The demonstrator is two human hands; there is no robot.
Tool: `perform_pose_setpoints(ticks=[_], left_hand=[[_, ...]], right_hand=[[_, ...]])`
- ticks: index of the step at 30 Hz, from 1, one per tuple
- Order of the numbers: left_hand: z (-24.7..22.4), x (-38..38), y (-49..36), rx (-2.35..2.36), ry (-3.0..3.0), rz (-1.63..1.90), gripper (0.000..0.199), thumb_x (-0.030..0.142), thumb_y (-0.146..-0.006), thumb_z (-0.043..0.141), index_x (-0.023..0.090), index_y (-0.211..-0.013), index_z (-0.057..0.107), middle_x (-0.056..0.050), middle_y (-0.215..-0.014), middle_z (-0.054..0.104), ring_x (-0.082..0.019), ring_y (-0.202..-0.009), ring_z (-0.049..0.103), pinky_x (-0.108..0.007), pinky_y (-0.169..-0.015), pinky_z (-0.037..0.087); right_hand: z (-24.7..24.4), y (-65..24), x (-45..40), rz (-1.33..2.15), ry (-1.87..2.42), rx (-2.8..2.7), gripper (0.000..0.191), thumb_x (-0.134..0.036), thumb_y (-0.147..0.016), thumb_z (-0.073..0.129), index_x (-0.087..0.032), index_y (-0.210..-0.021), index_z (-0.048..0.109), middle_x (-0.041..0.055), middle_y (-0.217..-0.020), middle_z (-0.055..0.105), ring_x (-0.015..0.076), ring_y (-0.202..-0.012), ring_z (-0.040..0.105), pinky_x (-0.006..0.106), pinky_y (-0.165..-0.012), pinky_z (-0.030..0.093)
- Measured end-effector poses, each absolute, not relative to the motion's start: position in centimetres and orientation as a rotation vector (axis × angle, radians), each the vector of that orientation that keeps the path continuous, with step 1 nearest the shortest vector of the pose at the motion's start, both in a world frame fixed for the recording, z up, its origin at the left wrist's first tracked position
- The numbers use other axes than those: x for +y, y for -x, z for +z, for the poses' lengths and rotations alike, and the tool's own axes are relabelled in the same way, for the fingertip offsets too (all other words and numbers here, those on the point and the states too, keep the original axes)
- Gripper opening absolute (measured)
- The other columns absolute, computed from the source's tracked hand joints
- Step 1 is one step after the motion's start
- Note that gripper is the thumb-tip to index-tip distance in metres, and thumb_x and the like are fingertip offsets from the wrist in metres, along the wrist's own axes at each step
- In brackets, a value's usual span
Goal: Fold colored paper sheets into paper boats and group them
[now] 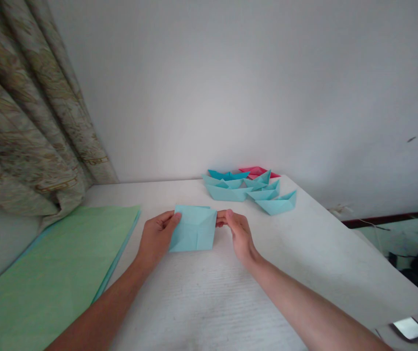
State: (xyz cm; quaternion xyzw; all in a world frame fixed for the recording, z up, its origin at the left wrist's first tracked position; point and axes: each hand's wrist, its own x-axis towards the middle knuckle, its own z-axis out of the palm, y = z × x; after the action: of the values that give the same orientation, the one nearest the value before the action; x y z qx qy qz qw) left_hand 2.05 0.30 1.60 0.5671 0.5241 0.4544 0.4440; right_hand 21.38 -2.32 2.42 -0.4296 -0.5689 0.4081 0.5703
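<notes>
**Two-handed hold on a folded light-blue paper sheet**

The left hand grasps the left edge of the folded light-blue paper sheet, thumb on top. The right hand pinches the right edge with its fingertips. The sheet sits low over the white table. Beyond the sheet lie pale-blue paper boats, a darker blue boat and a pink boat. Left of the sheet lies a stack of green paper. Risk: a loosened pinch could let the folds spring open, and uneven pull could skew the creases.
</notes>
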Motion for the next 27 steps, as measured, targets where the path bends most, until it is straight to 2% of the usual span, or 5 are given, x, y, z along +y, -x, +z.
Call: perform_pose_setpoints(ticks=[5,12,18,22,27], left_hand=[[1.6,0.2,-2.0,1.304,-1.398,1.177,0.036,0.046,-0.077,0.06,0.014,-0.09,0.069,0.003,-0.058,0.056,-0.008,-0.049,0.04,-0.019,-0.044,0.028],[1.4,0.2,-2.6,0.887,-0.964,0.882,0.038,0.037,-0.071,0.071,0.012,-0.1,0.066,-0.005,-0.076,0.068,-0.015,-0.065,0.061,-0.028,-0.064,0.051],[1.1,0.3,-2.6,0.857,-0.902,0.818,0.032,0.027,-0.069,0.074,0.008,-0.094,0.069,-0.011,-0.083,0.071,-0.017,-0.07,0.064,-0.031,-0.072,0.053],[0.5,0.8,-2.2,1.086,-1.053,0.912,0.037,0.024,-0.067,0.071,0.012,-0.101,0.067,-0.009,-0.083,0.072,-0.021,-0.07,0.066,-0.032,-0.066,0.053],[-0.1,0.8,-2.1,1.162,-1.553,1.037,0.031,0.02,-0.066,0.069,0.02,-0.097,0.072,-0.01,-0.122,0.062,-0.027,-0.11,0.057,-0.029,-0.073,0.051]], right_hand=[[2.4,-21.2,-2.1,0.94,1.201,-1.358,0.03,-0.038,-0.076,0.06,-0.017,-0.056,0.051,-0.003,-0.054,0.045,0.0112,-0.054,0.041,0.024,-0.054,0.03],[1.7,-21.2,-1.7,0.984,1.233,-1.322,0.021,-0.036,-0.077,0.057,-0.016,-0.075,0.064,0.0005,-0.063,0.059,0.0137,-0.057,0.05,0.024,-0.052,0.036],[1.0,-21.4,-1.4,0.7,1.446,-1.494,0.026,-0.035,-0.078,0.058,-0.018,-0.095,0.067,0.0055,-0.089,0.065,0.0186,-0.075,0.056,0.029,-0.064,0.043],[0.3,-21.5,-1.2,0.466,1.66,-1.663,0.052,-0.03,-0.07,0.068,-0.018,-0.119,0.057,0.0099,-0.116,0.059,0.0258,-0.102,0.052,0.038,-0.086,0.04],[0.5,-21.4,-1.7,0.332,1.806,-1.882,0.042,-0.03,-0.073,0.067,-0.024,-0.114,0.062,0.0079,-0.118,0.058,0.0286,-0.11,0.047,0.043,-0.091,0.032]])
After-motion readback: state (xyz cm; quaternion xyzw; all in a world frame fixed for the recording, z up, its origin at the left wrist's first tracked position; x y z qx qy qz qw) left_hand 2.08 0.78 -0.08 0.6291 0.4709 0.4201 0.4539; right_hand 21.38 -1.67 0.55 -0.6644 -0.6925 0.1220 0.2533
